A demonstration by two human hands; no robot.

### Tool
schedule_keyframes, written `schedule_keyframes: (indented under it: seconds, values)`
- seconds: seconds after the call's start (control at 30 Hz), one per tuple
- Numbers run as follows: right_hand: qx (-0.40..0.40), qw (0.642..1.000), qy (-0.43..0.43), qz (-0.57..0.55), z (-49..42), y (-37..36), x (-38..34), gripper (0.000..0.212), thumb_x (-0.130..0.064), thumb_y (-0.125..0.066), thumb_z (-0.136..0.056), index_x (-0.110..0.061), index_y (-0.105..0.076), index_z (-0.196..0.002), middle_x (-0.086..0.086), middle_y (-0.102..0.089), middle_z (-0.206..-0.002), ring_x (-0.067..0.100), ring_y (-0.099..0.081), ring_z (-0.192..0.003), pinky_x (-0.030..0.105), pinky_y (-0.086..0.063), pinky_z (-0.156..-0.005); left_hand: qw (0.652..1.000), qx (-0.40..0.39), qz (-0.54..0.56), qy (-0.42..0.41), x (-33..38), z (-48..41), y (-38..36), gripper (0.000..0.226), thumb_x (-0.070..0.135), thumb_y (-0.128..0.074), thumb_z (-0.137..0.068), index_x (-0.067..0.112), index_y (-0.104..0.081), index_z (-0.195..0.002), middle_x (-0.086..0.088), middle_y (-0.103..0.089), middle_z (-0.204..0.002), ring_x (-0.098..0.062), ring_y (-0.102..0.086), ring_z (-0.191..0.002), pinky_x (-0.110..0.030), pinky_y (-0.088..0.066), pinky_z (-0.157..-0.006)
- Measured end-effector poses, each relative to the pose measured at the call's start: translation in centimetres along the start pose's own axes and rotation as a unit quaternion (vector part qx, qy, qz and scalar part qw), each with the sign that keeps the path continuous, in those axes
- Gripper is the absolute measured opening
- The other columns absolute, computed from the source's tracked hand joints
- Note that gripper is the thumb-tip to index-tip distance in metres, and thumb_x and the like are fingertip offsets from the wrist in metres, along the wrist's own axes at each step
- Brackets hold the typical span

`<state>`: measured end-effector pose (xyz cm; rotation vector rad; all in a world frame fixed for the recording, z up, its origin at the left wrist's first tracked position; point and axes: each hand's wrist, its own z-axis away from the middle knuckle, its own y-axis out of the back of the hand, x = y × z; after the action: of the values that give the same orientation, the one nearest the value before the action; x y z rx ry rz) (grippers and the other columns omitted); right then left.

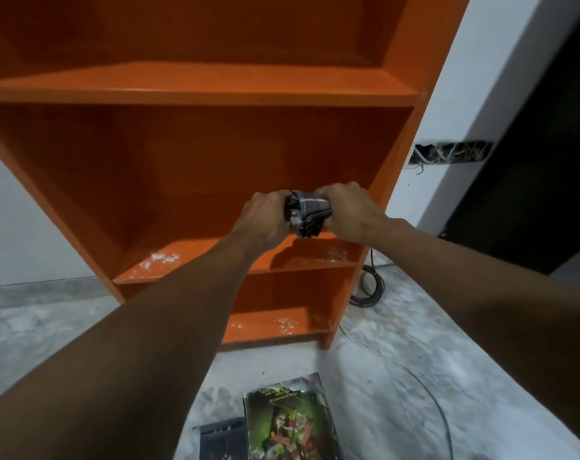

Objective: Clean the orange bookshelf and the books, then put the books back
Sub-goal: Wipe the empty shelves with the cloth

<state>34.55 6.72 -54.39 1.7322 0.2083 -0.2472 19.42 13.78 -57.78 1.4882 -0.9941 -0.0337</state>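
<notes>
1. Both hands are held in front of the middle bay of the bookshelf (pixel 215 84). The left hand (pixel 265 215) and right hand (pixel 351 212) each curl around one end of a bunched grey cloth (pixel 307 212), which hangs above the shelf board and is not pressed on it.
2. Progress, judged: every visible shelf is bare of books, so unloading looks done. White specks (pixel 159 258) lie on the middle board and on the one below, so wiping is unfinished. The books have not been put back, and whether they are cleaned cannot be told.
3. The bookshelf stands upright against the wall with its long axis vertical and its open front towards the person.
4. The books (pixel 288 419) lie flat on the floor (pixel 398 376) near the person. The top cover faces up and its long axis runs roughly towards the shelf.
5. The cloth's long axis runs left to right between the hands.
</notes>
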Motion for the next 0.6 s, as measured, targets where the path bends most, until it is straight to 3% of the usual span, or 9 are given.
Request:
schedule_keyframes:
  seconds: [0.1, 0.2, 0.4, 0.5, 0.6]
  values:
    - [0.006, 1.000, 0.018, 0.001, -0.1, -2.1, 1.1, 0.032, 0.006, -0.062, -0.082, -0.013, -0.068, -0.106, 0.003, -0.067, -0.087, 0.016, -0.059, -0.072, 0.026, -0.042, -0.060, 1.000, 0.004, -0.004, -0.007, -1.1, -0.2, -2.1, 0.034, 0.020, -0.064, -0.092, 0.021, -0.061, -0.126, 0.000, -0.068, -0.085, -0.018, -0.058, -0.062, -0.029, -0.045, -0.058]
    - [0.015, 0.999, 0.039, 0.033, 0.2, -4.3, 2.2, 0.025, 0.001, -0.062, -0.084, -0.015, -0.068, -0.103, 0.004, -0.068, -0.087, 0.020, -0.059, -0.073, 0.026, -0.038, -0.057, 1.000, 0.012, -0.021, -0.007, -1.9, 0.1, -4.1, 0.039, 0.013, -0.060, -0.093, 0.024, -0.059, -0.130, -0.001, -0.063, -0.083, -0.026, -0.064, -0.072, -0.036, -0.055, -0.066]
    - [0.045, 0.997, 0.055, 0.043, 1.5, -8.0, 4.5, 0.030, 0.002, -0.060, -0.080, -0.017, -0.068, -0.103, 0.006, -0.069, -0.089, 0.025, -0.063, -0.078, 0.040, -0.054, -0.069, 0.998, 0.049, -0.030, -0.013, -2.9, 1.4, -7.8, 0.038, 0.007, -0.056, -0.091, 0.024, -0.063, -0.125, -0.006, -0.070, -0.094, -0.029, -0.064, -0.077, -0.034, -0.054, -0.066]
    - [0.027, 0.997, 0.054, 0.045, 1.4, -7.6, 4.8, 0.032, 0.001, -0.062, -0.081, -0.017, -0.066, -0.107, 0.003, -0.067, -0.091, 0.021, -0.061, -0.080, 0.034, -0.050, -0.067, 0.999, 0.037, -0.028, 0.001, -2.5, 1.2, -7.7, 0.038, 0.006, -0.057, -0.091, 0.023, -0.063, -0.124, -0.006, -0.070, -0.093, -0.028, -0.064, -0.074, -0.037, -0.056, -0.066]
    - [0.063, 0.995, 0.059, 0.048, 0.0, -6.8, 5.1, 0.024, 0.000, -0.062, -0.083, -0.022, -0.060, -0.091, -0.002, -0.062, -0.081, 0.016, -0.056, -0.073, 0.024, -0.037, -0.056, 0.998, 0.057, -0.026, 0.028, -2.4, -0.2, -7.5, 0.033, 0.004, -0.057, -0.093, 0.018, -0.060, -0.122, -0.005, -0.066, -0.089, -0.025, -0.061, -0.069, -0.035, -0.053, -0.061]
